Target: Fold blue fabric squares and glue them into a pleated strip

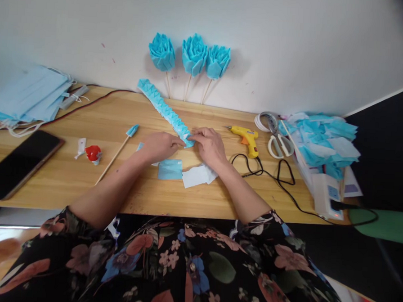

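A long strip of folded blue fabric (165, 109), pleated into a row of overlapping points, lies slantwise across the wooden table. At its near end my left hand (161, 147) is closed, thumb and index finger on the strip's left edge. My right hand (208, 147) pinches the same end from the other side. Just below my hands lie a flat blue fabric piece (170, 169) and some white pieces (196, 176), partly covered by my right hand. Left of my left hand rests a wooden stick (113, 157) with a small blue folded tip (132, 130).
Three blue fabric flowers (194, 55) on sticks lean against the wall. To the right are a yellow glue gun (246, 139) with a black cord, scissors (280, 145), tape (262, 121), a fabric pile (327, 139) and a power strip (325, 196). Face masks (32, 95) and a phone (21, 163) lie left.
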`<state>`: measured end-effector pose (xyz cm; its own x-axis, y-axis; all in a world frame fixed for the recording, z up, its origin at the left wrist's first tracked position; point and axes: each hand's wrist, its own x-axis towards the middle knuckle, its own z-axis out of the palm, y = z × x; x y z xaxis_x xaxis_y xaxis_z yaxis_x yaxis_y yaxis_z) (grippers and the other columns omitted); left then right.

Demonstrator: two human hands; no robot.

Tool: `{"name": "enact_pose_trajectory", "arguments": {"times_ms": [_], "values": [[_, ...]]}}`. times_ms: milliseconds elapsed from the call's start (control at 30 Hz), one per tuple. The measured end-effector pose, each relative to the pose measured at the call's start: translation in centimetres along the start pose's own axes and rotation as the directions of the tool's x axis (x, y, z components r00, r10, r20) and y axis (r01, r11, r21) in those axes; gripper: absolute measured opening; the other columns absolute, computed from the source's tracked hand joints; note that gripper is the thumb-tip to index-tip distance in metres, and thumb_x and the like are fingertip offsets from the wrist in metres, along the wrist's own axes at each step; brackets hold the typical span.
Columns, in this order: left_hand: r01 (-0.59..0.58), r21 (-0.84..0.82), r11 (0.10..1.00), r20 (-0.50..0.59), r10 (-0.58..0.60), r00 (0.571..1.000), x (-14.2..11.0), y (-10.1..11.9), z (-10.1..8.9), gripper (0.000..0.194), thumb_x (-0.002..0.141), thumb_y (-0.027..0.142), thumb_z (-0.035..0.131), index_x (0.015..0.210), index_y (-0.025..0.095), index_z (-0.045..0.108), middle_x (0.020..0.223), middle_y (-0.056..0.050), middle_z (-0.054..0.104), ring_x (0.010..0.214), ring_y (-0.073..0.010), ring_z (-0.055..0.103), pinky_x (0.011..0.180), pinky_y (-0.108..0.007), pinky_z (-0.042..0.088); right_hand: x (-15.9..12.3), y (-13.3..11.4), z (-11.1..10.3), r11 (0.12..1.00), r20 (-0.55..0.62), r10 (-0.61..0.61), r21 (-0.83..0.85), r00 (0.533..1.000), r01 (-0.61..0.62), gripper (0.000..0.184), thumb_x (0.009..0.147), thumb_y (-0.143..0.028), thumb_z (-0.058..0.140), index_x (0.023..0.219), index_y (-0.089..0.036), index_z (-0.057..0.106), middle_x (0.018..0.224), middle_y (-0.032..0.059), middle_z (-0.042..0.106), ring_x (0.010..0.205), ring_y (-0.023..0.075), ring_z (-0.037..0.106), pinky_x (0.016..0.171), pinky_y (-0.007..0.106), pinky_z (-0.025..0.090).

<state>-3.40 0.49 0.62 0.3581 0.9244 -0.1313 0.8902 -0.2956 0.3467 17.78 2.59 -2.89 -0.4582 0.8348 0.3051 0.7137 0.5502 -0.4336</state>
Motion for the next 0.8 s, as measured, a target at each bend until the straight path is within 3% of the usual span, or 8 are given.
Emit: {"name": "enact_pose_trajectory", "arguments": {"times_ms": [167,367,567,700,800], "values": [[0.002,0.004,1.0,0.007,-0.002,1.0,-0.04,-0.02,0.01,0.044,0.093,0.025,0.042,0.119,0.034,0.076,0.121,-0.001,0.076,0.103,-0.0266,0.072,0.081,-0.033,0.049,-0.27,1.03,-0.41,0.996,-0.114,0.044,0.081,0.992,-0.035,0.053,0.08,0.006,0.043,0.104,-0.025,0.078,0.107,0.0055,0.071,0.106,0.0235,0.062,0.094,0.04,0.047],[-0.022,-0.026,0.999,-0.016,0.022,1.0,-0.11,-0.23,0.09,0.043,0.093,0.026,0.043,0.119,0.034,0.076,0.119,0.0,0.077,0.101,-0.0267,0.072,0.081,-0.033,0.05,-0.38,0.83,-0.66,0.998,0.022,0.057,-0.006,0.998,-0.057,0.05,0.082,0.007,0.045,0.099,-0.025,0.08,0.109,0.0051,0.074,0.106,0.0255,0.063,0.095,0.043,0.043],[-0.012,-0.002,1.0,0.0,0.012,1.0,-0.2,-0.04,-0.05,0.044,0.094,0.026,0.042,0.121,0.034,0.075,0.12,0.001,0.076,0.102,-0.0248,0.071,0.081,-0.031,0.05,-0.47,0.64,-1.0,1.0,-0.078,0.026,0.013,0.997,-0.025,0.046,0.083,0.004,0.047,0.097,-0.025,0.079,0.106,0.0056,0.073,0.105,0.0243,0.063,0.094,0.043,0.042],[0.004,0.006,1.0,0.025,-0.004,1.0,-0.32,0.26,-0.39,0.044,0.096,0.023,0.041,0.123,0.032,0.074,0.124,-0.001,0.075,0.105,-0.0247,0.07,0.084,-0.033,0.049,-0.47,0.5,-0.87,1.0,0.007,-0.02,0.019,1.0,0.02,0.048,0.083,0.005,0.046,0.093,-0.027,0.08,0.107,0.0035,0.074,0.105,0.0238,0.062,0.095,0.043,0.04],[0.01,0.01,1.0,0.042,-0.01,0.999,-0.31,0.33,-0.47,0.043,0.096,0.025,0.042,0.123,0.032,0.074,0.123,-0.002,0.075,0.104,-0.0267,0.07,0.082,-0.034,0.049,-0.43,0.59,-0.89,1.0,0.008,-0.006,-0.005,1.0,0.006,0.047,0.083,0.005,0.046,0.091,-0.028,0.079,0.104,0.003,0.075,0.104,0.0238,0.062,0.097,0.044,0.038]]}}
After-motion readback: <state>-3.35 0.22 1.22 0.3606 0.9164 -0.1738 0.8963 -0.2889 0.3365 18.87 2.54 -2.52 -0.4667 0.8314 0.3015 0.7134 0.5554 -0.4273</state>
